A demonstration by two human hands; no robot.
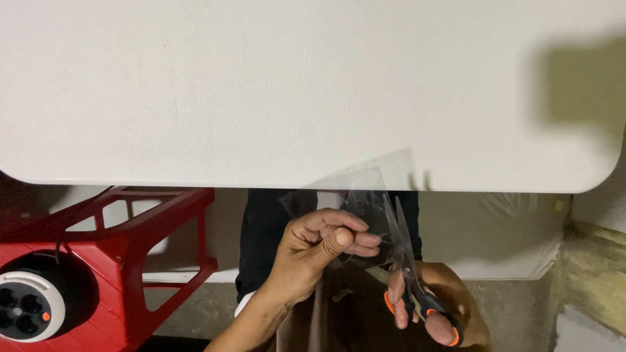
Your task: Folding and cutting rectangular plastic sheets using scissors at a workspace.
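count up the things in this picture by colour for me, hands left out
White: 1, the table
Red: 1, the plastic stool
Black and white: 1, the cable reel
Black and orange: 1, the scissors
Clear: 1, the plastic sheet
Total: 5

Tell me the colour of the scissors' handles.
Black with orange trim on the scissors, held in the right hand; the head view shows it.

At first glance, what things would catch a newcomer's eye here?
The white table fills the upper half. Below its edge, the left hand pinches a clear plastic sheet while the right hand holds orange-handled scissors against it. A red stool stands lower left.
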